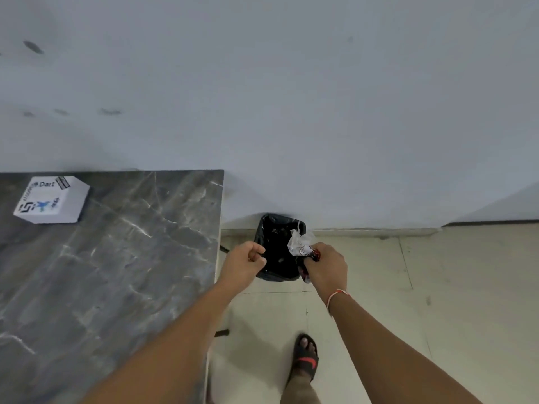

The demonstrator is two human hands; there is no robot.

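Observation:
A small bin lined with a black bag (275, 225) stands on the floor against the wall. My right hand (328, 265) grips a crumpled clear plastic wrapper with red print (299, 243) and holds it over the bin's right side. My left hand (245, 260) hovers at the bin's left rim with its fingers curled; I cannot tell whether it pinches the bag's edge.
A dark grey marble table (116, 258) fills the left; a white carton printed "Dart" (52, 201) lies at its far left. A grey wall (291, 112) rises behind. My foot in a black sandal (304, 360) stands on the pale tiled floor (437, 287).

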